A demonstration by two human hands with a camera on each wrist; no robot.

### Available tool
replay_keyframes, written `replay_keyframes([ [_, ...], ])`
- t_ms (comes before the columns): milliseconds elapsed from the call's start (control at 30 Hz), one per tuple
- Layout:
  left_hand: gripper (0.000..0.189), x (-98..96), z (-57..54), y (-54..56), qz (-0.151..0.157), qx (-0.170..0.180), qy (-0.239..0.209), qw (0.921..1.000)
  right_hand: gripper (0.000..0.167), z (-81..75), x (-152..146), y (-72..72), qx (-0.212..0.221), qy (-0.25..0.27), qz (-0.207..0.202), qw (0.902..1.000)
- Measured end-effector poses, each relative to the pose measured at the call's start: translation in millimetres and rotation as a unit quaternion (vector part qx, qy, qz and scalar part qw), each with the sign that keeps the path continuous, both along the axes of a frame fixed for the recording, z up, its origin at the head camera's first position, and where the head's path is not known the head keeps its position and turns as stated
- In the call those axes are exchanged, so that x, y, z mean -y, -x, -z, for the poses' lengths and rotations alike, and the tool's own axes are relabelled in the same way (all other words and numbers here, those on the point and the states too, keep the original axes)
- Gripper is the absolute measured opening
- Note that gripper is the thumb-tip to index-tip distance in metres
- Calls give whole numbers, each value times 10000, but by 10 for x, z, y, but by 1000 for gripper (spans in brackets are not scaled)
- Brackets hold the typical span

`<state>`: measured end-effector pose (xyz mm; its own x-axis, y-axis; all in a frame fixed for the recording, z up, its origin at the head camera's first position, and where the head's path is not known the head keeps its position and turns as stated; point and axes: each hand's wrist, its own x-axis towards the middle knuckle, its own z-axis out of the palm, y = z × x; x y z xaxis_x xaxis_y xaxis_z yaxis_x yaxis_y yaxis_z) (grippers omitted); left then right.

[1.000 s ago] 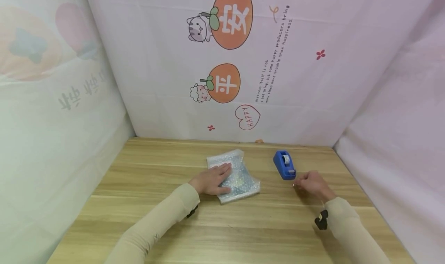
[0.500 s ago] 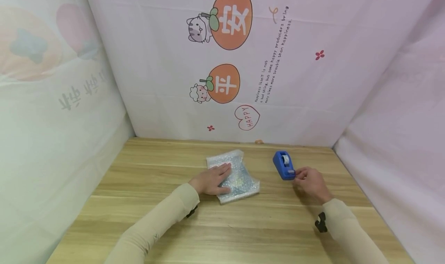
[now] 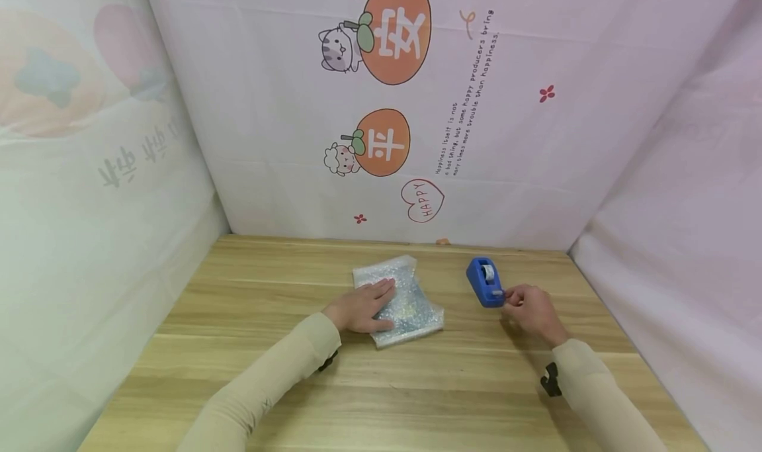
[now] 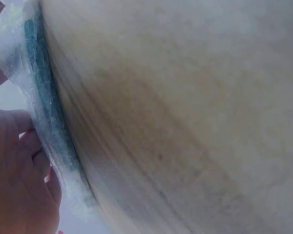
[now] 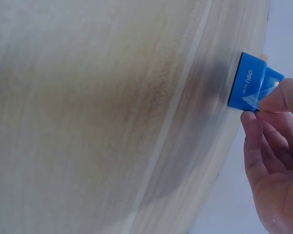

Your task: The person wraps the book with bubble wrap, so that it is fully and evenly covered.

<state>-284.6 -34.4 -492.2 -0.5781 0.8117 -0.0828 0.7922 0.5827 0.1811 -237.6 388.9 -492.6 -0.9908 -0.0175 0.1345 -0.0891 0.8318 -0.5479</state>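
A flat, bluish item in bubble wrap [image 3: 413, 300] lies on the wooden table. My left hand [image 3: 362, 308] rests on its left part, fingers extended across the wrap. Seen from the left wrist, the wrapped edge [image 4: 48, 92] shows a teal side under the clear bubbles. To the right stands a blue tape dispenser [image 3: 483, 281] with a roll of tape [image 3: 488, 272] in it. At its near end my right hand [image 3: 532, 313] pinches the tape. In the right wrist view, a clear strip of tape [image 5: 259, 97] runs between thumb and fingers beside the dispenser's front.
The wooden table [image 3: 286, 273] ends against a printed white cloth [image 3: 286, 194] at the back. More white cloth hangs at the left [image 3: 101, 240] and right [image 3: 667, 260]. Each wrist carries a small black mount.
My right fingertips have shifted slightly up from below the dispenser's near end to its tape edge. The left hand and the wrapped item stay put.
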Motion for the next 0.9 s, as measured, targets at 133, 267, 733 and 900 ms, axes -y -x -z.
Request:
replay_keyframes([
  [133, 82, -2, -3, -8, -32, 31, 26, 10000, 27, 17, -14, -1, -182, -33, -71, 9998],
  [267, 82, 0, -5, -18, -32, 51, 18, 10000, 36, 38, -44, -26, -231, 9, -167, 9996],
  [733, 82, -6, 5, 2, -34, 1, -28, 10000, 9, -182, -130, -160, 80, -377, -790, 9961],
  [900, 83, -3, -5, -10, -12, 73, -37, 10000, 11, -239, -45, -186, 156, -226, -752, 9968],
])
